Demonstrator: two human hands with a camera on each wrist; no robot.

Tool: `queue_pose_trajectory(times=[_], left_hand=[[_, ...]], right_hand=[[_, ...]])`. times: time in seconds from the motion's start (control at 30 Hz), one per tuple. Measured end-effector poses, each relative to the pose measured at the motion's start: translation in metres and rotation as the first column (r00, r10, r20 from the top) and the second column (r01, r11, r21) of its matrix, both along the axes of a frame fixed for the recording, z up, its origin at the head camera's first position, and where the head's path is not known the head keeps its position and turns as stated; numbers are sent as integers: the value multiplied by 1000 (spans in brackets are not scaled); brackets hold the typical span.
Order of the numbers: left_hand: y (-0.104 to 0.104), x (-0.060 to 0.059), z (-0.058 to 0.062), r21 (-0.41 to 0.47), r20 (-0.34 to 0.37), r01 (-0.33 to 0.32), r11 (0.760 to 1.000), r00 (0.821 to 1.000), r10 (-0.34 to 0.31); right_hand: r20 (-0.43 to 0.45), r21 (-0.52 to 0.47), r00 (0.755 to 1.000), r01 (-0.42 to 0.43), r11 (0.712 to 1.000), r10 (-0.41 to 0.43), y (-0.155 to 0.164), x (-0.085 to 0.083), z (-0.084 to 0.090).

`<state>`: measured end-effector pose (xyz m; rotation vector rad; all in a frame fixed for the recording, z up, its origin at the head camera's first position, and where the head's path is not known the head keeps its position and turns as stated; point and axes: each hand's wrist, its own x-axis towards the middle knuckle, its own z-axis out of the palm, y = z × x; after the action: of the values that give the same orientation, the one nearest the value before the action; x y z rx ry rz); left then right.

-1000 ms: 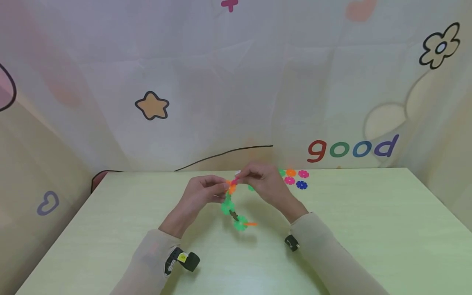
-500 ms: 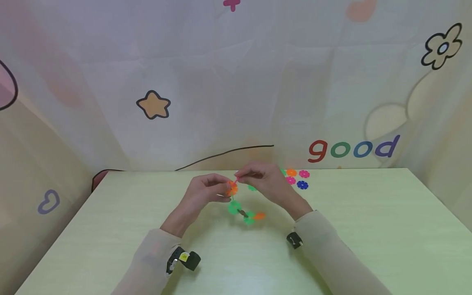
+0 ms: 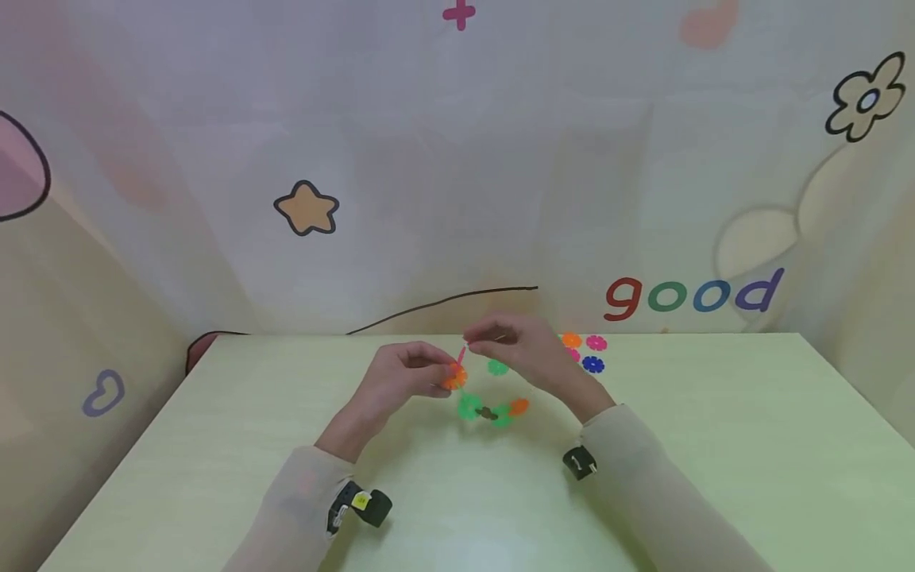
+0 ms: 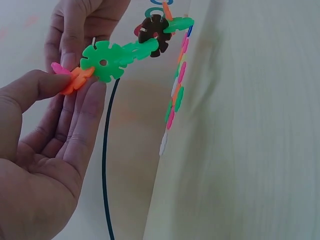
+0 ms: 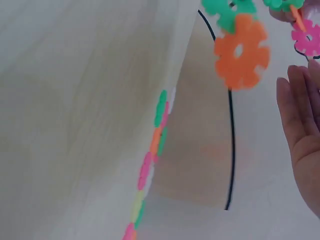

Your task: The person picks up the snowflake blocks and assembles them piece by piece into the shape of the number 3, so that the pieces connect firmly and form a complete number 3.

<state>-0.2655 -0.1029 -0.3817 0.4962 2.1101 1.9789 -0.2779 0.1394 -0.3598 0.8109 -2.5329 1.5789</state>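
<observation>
My left hand (image 3: 403, 377) pinches an orange snowflake disc (image 4: 76, 81) near one end of a chain of interlocking plastic discs. Beyond that grip, a pink disc (image 5: 306, 37) forms the chain's end. The chain hangs over the table through green discs (image 4: 103, 61), a brown disc (image 4: 155, 35) and another green disc (image 3: 502, 415), to an orange disc (image 5: 242, 51) at the far end. My right hand (image 3: 525, 353) is just above the pink disc, its thumb and index fingertips slightly apart at that disc's upper edge. In the right wrist view its other fingers look extended.
Loose discs lie along the table's back edge, among them a blue disc (image 3: 593, 365), a pink disc (image 3: 596, 342), an orange disc (image 3: 572, 340) and a green disc (image 3: 498, 367). The pale table (image 3: 715, 445) meets a printed backdrop (image 3: 429, 159) behind.
The right fingertips, earlier pinching the pink disc, now sit at its upper edge with a small gap. The left hand is slightly lower, and the chain's hanging part has swung right and upward.
</observation>
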Motion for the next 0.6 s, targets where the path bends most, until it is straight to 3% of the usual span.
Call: queue_pose_trajectory(times=[0.27, 0.6], left_hand=[[0, 0, 1, -31, 0, -23, 999, 1000, 23], [-1, 0, 0, -17, 2, -30, 999, 1000, 30]], right_hand=[[34, 84, 993, 111, 990, -115, 13, -41, -4], [50, 200, 997, 51, 978, -62, 4, -79, -28]])
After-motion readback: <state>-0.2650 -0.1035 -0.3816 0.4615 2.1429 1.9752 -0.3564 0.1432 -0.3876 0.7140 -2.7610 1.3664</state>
